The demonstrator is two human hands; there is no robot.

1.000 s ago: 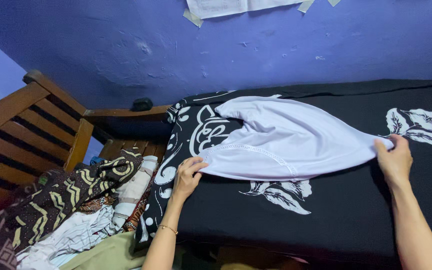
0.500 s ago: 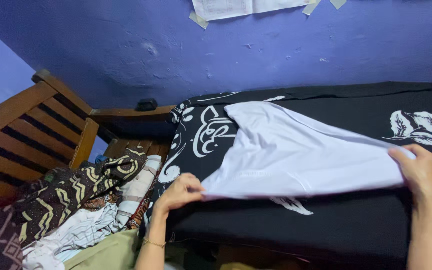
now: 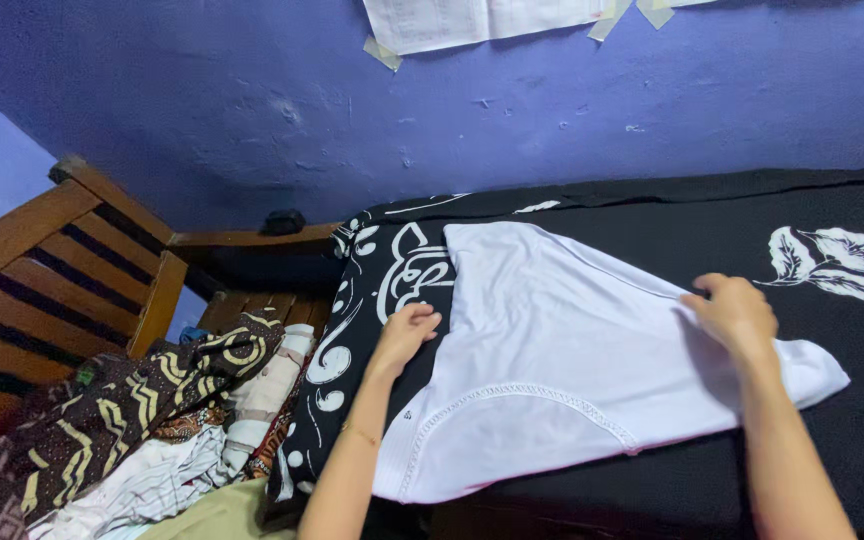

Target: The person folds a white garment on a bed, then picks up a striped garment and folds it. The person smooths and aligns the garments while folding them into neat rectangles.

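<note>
Head camera is looking down at a white garment that is lying spread flat on a bed covered in a black sheet with white leaf and scroll prints. The garment is sitting towards the bed's left end, its stitched, curved hem hanging slightly past the near edge and its top pointing at the far edge by the wall. Laid out like this, the cloth is showing its whole shape and creases, which seems to be why both hands are pressing on it rather than lifting it.

The left hand is resting at the garment's left edge, fingers loosely curled and touching the fabric where it meets the black sheet; whether they are pinching it I cannot tell. The right hand is lying palm down on the garment's right side, fingers bent and bunching a small fold.

Beyond the bed's left end, a heap of patterned clothes is piling up in front of a slatted wooden frame, kept off the working surface.

On the purple wall above the far edge, white sheets of paper are hanging, rectangular, fixed with pale tape strips at the corners. A small dark object is sitting on the wooden rail.
</note>
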